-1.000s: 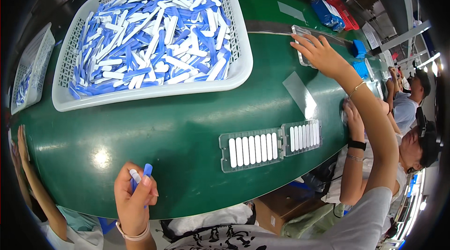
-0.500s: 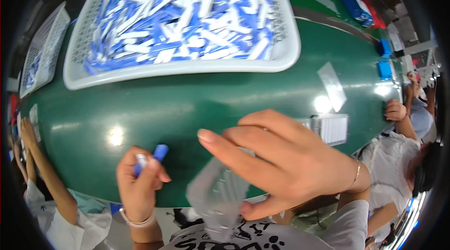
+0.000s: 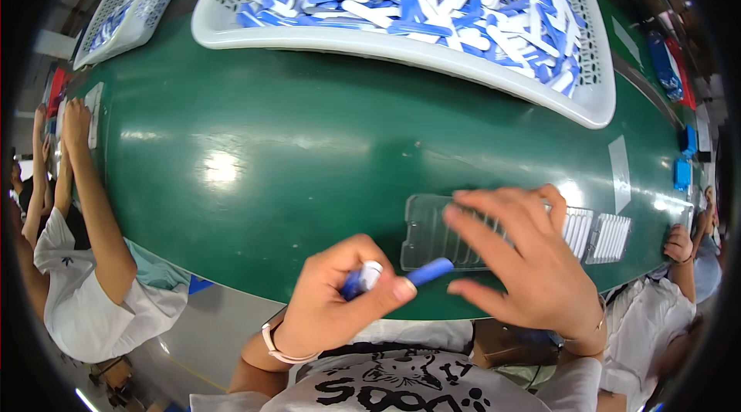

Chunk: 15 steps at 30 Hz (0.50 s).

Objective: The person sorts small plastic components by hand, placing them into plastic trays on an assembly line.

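My left hand (image 3: 324, 308) is closed around a few small blue and white plastic sticks (image 3: 431, 271); one blue end points out past the thumb to the right, and a white rounded end shows by the curled fingers. My right hand (image 3: 536, 273) has its fingers spread over a clear plastic tray (image 3: 424, 228) with ridged slots. This tray lies flat on the green table near its front edge, partly hidden under those fingers. Whether the fingertips touch it I cannot tell. Right of that hand lie filled trays (image 3: 610, 239) holding white sticks in rows.
A large white basket (image 3: 386, 40) heaped with loose blue and white sticks stands at the back of the green table (image 3: 309, 149). Another white basket (image 3: 147, 22) is at far left. Clear strips (image 3: 620, 172) and blue blocks (image 3: 682, 174) lie right. People sit on both sides.
The clear tray, held up by my right hand before, now lies on the table, and that hand's fingers have spread. My left hand has come right, nearer the tray, still holding sticks. The view has shifted.
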{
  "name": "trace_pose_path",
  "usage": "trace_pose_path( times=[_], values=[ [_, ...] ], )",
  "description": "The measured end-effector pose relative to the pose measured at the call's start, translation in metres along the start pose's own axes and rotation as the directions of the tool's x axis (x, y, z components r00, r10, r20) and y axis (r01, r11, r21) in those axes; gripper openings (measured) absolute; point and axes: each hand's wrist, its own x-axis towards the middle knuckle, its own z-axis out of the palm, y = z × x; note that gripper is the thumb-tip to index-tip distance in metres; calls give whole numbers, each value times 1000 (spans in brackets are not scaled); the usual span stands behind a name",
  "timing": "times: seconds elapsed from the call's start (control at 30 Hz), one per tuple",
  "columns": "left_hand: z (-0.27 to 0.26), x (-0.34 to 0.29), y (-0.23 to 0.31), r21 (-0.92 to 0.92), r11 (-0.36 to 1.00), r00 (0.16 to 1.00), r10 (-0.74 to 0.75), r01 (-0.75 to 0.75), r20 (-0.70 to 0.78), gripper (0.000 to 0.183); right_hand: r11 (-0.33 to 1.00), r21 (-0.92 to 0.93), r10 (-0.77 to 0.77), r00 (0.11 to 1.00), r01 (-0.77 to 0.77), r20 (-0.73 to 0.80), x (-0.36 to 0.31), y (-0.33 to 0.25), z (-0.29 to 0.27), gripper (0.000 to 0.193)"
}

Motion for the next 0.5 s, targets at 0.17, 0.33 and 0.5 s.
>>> trace_pose_path(
  times=[0.17, 0.33, 0.5],
  values=[
    [14, 8, 6, -127, 975, 917, -121, 182, 381, 15, 548, 717, -153, 894, 431, -421, -13, 3, 21, 26],
    [18, 10, 6, -231, 876, 847, -291, 423, 445, 31, 723, 684, 265, 955, -104, -135, -22, 28, 1, 13],
    [25, 10, 8, -146, 909, 889, -330, 389, 316, 40, 898, 440, 77, 988, -9, -137, -18, 54, 8, 19]
  ],
)
